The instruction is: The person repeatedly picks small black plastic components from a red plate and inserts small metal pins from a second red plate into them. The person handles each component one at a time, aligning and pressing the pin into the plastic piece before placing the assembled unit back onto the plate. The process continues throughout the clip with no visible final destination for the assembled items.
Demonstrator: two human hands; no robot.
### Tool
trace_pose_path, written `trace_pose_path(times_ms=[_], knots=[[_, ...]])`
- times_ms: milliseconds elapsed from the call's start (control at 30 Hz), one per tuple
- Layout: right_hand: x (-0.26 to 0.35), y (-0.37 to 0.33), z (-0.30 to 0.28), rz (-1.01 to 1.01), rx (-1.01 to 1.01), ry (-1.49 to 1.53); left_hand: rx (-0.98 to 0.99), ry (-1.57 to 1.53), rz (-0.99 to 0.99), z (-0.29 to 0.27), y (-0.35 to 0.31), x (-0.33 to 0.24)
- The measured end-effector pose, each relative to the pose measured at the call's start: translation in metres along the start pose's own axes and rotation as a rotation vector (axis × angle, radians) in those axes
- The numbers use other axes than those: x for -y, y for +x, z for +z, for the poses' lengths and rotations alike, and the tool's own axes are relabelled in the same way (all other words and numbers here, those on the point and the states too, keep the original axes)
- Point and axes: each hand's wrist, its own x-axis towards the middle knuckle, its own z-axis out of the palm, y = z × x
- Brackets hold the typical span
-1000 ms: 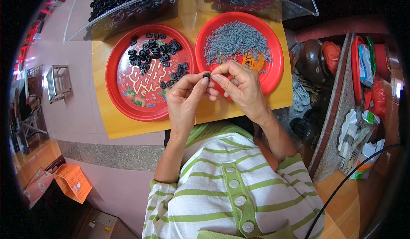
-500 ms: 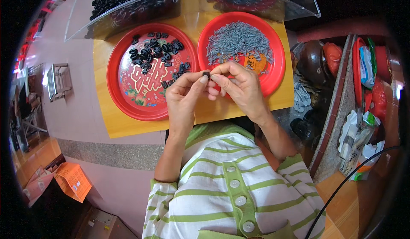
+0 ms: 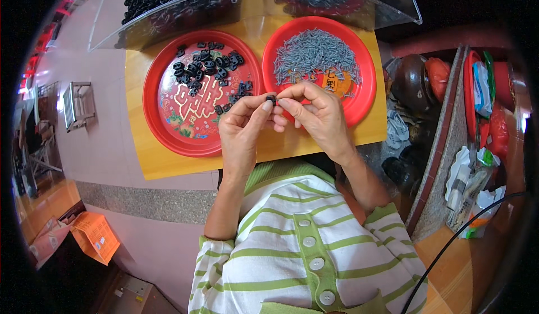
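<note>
Left hand (image 3: 242, 127) and right hand (image 3: 317, 114) meet fingertip to fingertip, both pinching one tiny black part (image 3: 271, 99) between them, held up over the worktop (image 3: 168, 162) right between the two red plates. Left plate (image 3: 163, 128) has a scatter of the same black parts, right plate (image 3: 362, 98) holds a heap of small grey screws (image 3: 314, 61). Two clear bins (image 3: 168, 10) sit behind the plates, the left one full of black parts.

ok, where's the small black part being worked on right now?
In the head view, the small black part is pinched between the fingertips of the left hand and right hand, above the front edge of the wooden board, between the two red plates.
</note>
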Motion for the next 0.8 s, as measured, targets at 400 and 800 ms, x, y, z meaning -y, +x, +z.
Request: trace_pose_path(times_ms=[400,800], knots=[[-0.013,0.002,0.012,-0.137,-0.061,-0.071,-0.041,0.15,0.085,0.002,-0.002,0.005],[0.011,0.019,0.021,0.024,0.122,0.048,-0.099,-0.128,0.01,-0.019,-0.001,-0.016]])
